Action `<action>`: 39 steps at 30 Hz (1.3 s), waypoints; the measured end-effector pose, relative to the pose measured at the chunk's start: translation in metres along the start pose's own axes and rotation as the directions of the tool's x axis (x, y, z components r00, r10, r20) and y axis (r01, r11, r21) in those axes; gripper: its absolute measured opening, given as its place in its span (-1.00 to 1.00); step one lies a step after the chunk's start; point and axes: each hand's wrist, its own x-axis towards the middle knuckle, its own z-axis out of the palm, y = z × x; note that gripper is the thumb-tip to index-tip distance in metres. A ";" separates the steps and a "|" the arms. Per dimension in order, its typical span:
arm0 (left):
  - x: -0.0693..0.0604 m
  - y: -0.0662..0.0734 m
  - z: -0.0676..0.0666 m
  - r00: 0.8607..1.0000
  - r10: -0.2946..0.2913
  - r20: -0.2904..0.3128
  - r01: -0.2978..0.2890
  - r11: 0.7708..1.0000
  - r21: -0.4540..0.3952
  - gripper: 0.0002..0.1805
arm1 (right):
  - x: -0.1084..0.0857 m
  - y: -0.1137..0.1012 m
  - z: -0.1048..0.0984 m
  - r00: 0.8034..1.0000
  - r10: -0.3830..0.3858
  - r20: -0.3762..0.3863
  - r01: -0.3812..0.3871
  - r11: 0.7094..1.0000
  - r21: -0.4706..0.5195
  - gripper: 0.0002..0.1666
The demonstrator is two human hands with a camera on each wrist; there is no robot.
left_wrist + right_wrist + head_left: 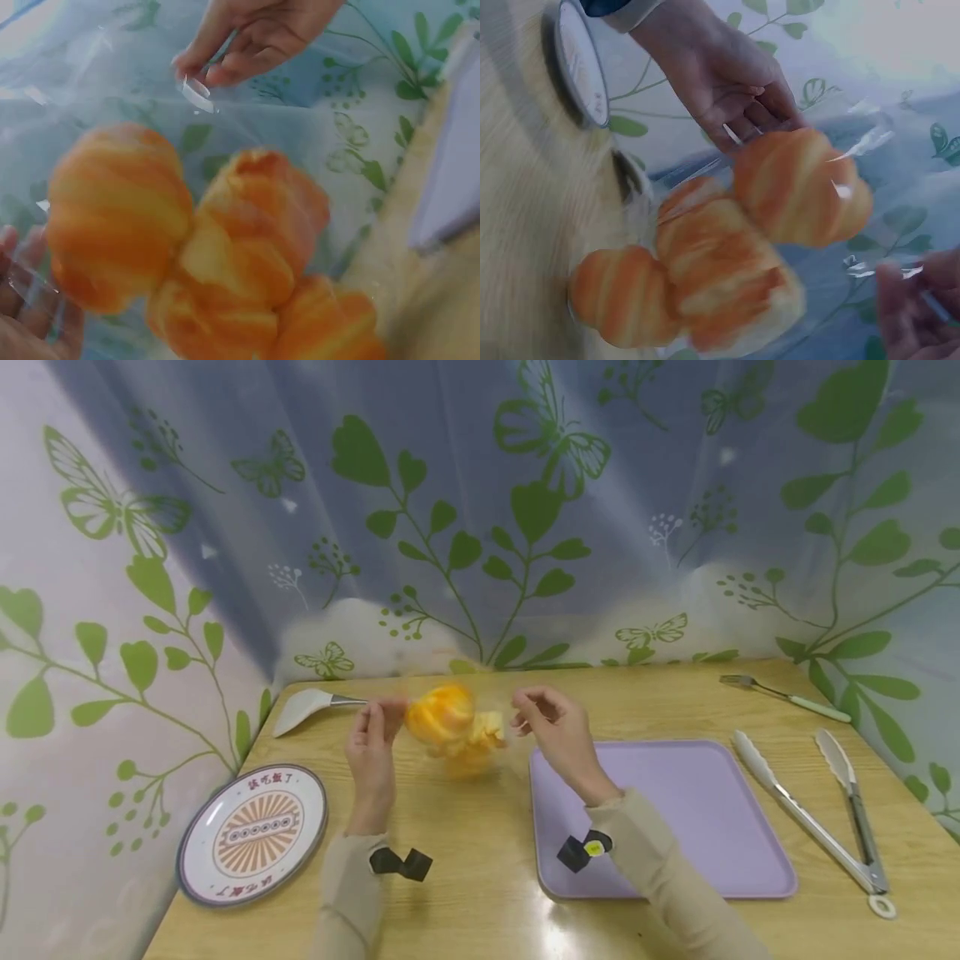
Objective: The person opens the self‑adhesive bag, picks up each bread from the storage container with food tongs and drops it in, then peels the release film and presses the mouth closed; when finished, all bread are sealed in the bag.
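Observation:
A clear plastic bag [866, 142] with several orange-and-yellow bread rolls [441, 714] in it is held up above the table between both hands. My left hand [371, 764] grips the bag's left side, beside the largest roll. On the other side, my right hand [561, 739] pinches the film between thumb and fingers, as the left wrist view shows. The rolls [225, 262] hang close together inside the film and look blurred in the head view. The bag's outline is hard to make out there.
A lilac tray [675, 818] lies under the right forearm. Tongs [795, 822] and a fork [783, 696] are to its right. At the left are a round patterned plate [303, 852] and a white-headed spatula [302, 710]. A printed curtain [465, 485] hangs behind the wooden table [450, 877].

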 end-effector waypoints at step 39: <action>-0.015 -0.020 0.032 0.993 0.084 -0.083 -0.091 0.993 -0.080 -0.79 | -0.011 0.031 0.021 0.994 0.025 -0.105 0.003 0.966 0.258 -0.71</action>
